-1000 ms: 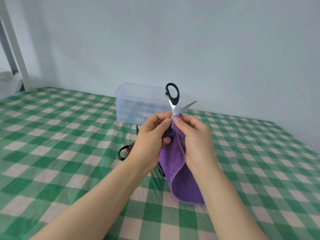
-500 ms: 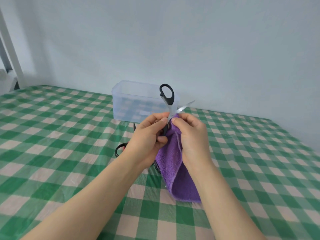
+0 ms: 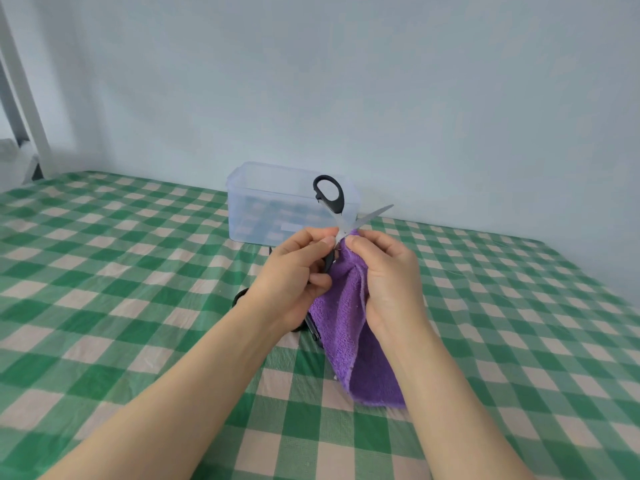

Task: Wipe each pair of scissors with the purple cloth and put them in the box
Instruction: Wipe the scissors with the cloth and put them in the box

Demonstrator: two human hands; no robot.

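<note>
Your left hand [image 3: 294, 271] is curled on the scissors [image 3: 337, 203], thumb and forefinger pinching near the pivot. One black loop sticks up, one bare blade angles up to the right, blades splayed. Your right hand [image 3: 388, 282] pinches the purple cloth [image 3: 356, 341] onto the metal at the pivot, and the rest hangs loose. All of it is held in the air in front of the clear box [image 3: 256, 216]. More scissors [image 3: 239, 294] lie on the table [image 3: 104, 271] behind your left wrist, mostly hidden. Handling: the steel is stiff and smooth, probably slick through the limp cloth, and the edge is exposed. Grip the plastic handle and wipe along the flat toward the tip.
</note>
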